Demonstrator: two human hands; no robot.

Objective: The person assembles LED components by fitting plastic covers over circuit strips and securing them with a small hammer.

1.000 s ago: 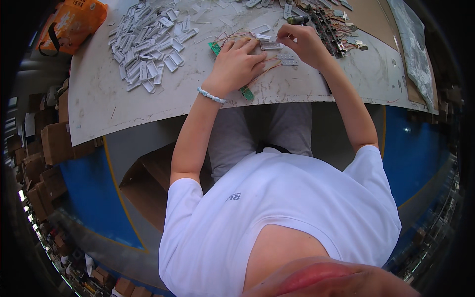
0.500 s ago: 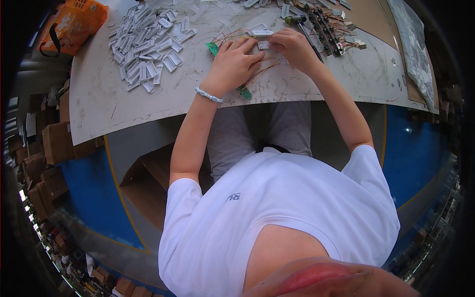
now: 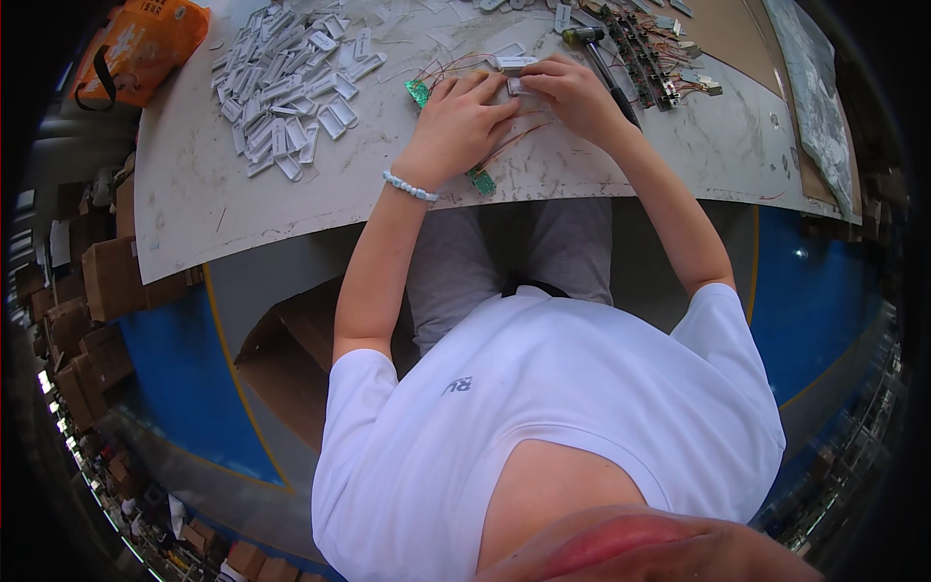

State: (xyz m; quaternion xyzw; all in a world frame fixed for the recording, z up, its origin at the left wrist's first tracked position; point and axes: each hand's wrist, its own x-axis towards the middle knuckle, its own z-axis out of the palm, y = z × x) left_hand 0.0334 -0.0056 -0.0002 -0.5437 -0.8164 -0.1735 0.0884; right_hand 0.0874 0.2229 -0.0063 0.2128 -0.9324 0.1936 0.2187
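A small silver-white part point(image 3: 516, 86) lies between my two hands at the table's near side. My left hand point(image 3: 461, 126) is bent over thin wires, its thumb and forefinger closed at the part's left end. From the other side my right hand point(image 3: 574, 95) pinches the same part; its fingertips are partly hidden. Just beyond sits a white plastic casing point(image 3: 514, 63). One green circuit board point(image 3: 418, 92) shows left of my left hand, and another green board point(image 3: 482, 181) lies near the table edge. Red and yellow wires run around and under my left hand.
A large heap of white plastic casings point(image 3: 281, 87) covers the left of the table point(image 3: 213, 209). An orange bag point(image 3: 150, 48) stands at the far left. To the right are a black-handled tool point(image 3: 611, 78), a dark row of wired parts point(image 3: 645, 58) and a clear plastic bag point(image 3: 815, 97).
My right fingers have shifted slightly around the small part. My left hand stays almost still, and nothing else on the table has visibly moved.
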